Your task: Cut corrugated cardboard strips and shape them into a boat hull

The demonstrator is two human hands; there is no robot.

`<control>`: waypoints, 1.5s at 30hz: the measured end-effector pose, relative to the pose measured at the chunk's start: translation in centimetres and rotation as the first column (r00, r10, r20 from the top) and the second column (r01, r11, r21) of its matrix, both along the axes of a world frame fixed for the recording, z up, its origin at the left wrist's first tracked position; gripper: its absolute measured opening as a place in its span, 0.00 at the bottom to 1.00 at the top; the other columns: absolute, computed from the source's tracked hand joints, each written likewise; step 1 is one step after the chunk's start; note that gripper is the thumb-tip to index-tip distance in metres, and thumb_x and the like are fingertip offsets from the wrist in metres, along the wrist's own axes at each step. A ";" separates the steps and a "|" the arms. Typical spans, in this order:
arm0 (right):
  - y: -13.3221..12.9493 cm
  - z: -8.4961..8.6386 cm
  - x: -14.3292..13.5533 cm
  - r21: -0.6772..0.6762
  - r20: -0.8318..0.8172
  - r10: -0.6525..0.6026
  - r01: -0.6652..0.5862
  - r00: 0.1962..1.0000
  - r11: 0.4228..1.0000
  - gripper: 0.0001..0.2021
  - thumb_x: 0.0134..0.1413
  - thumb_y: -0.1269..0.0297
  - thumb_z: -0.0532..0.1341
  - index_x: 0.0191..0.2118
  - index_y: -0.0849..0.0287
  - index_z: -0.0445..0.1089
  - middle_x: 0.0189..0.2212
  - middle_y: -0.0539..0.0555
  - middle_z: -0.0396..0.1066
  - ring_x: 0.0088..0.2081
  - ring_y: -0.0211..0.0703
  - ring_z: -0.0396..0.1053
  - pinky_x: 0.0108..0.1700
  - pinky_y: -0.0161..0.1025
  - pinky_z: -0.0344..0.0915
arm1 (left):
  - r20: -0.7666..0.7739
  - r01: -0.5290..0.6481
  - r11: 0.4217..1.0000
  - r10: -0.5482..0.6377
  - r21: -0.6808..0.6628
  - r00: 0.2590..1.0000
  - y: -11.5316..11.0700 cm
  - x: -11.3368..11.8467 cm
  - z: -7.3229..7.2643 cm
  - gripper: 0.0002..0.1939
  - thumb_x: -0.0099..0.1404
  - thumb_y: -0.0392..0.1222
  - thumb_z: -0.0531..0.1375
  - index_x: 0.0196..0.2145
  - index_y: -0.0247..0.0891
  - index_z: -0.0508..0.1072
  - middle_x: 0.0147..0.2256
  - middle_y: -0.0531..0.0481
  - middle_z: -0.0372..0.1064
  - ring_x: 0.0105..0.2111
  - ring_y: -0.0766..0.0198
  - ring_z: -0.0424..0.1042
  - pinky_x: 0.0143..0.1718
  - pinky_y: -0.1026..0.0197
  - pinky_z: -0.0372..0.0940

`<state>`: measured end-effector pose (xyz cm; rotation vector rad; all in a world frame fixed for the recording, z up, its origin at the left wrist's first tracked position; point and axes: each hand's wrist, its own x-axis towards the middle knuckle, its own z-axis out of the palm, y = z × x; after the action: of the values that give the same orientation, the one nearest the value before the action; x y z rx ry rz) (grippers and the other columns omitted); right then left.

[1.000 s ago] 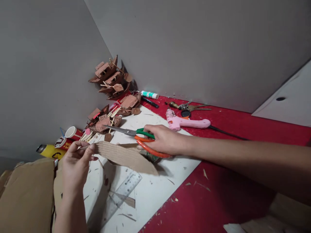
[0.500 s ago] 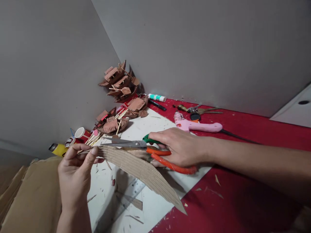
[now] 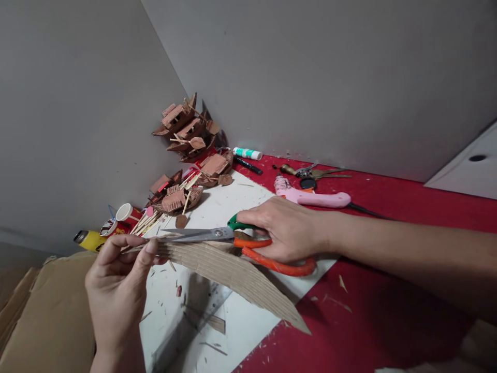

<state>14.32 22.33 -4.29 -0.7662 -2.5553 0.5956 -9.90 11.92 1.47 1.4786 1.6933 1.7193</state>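
Note:
My left hand [image 3: 120, 280] pinches the left end of a long, curved strip of ribbed cardboard [image 3: 229, 272] between thumb and fingers. The strip tapers to a point at its lower right. My right hand [image 3: 289, 228] is closed around scissors [image 3: 219, 234] with one green and one orange handle. Their blades lie along the strip's upper edge, slightly parted, with the tips close to my left fingertips. Whether cardboard sits between the blades I cannot tell.
Behind my hands are several small cardboard boats [image 3: 174, 199], thin sticks, paper cups [image 3: 128, 213] and a yellow bottle [image 3: 90, 240]. A pink glue gun [image 3: 318, 199] lies at the right on the red surface [image 3: 388, 181]. Cardboard sheets [image 3: 50, 311] stand at left; scraps litter the white board [image 3: 252, 331].
The scissor blades have tilted a little and come lower against the strip's edge. The strip's pointed end has shifted right and slightly up. My left hand has moved slightly left.

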 end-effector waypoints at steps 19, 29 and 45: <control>0.2 -1.1 0.2 0.061 -0.093 0.007 -0.001 0.996 0.998 0.18 0.48 0.48 0.56 0.21 0.58 0.60 0.14 0.48 0.59 0.17 0.33 0.49 0.23 0.33 0.45 | 0.014 0.035 0.998 -0.034 -0.056 0.999 -0.1 -0.3 0.3 0.10 0.53 0.35 0.67 0.32 0.38 0.71 0.23 0.55 0.73 0.22 0.69 0.71 0.26 0.67 0.68; 1.1 -1.1 -0.5 0.084 0.118 -0.296 0.288 0.948 0.954 0.22 0.54 0.45 0.51 0.29 0.60 0.68 0.19 0.54 0.66 0.20 0.38 0.59 0.24 0.35 0.45 | 0.195 0.067 0.968 -0.019 -0.243 0.981 2.4 -2.2 -0.9 0.13 0.48 0.38 0.69 0.28 0.38 0.69 0.20 0.58 0.69 0.18 0.72 0.67 0.21 0.70 0.65; 0.9 -0.9 -0.7 0.154 0.302 -0.386 0.355 0.872 0.922 0.18 0.56 0.52 0.54 0.33 0.63 0.71 0.27 0.61 0.73 0.29 0.50 0.70 0.26 0.37 0.50 | -0.255 -0.130 0.909 0.027 -0.397 0.966 4.9 -3.5 -6.6 0.11 0.50 0.44 0.64 0.22 0.38 0.66 0.21 0.56 0.63 0.23 0.68 0.61 0.26 0.65 0.57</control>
<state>13.60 23.24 -5.15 -1.3808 -2.5912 0.2336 -13.41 16.86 -5.13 1.4768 2.1089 1.1427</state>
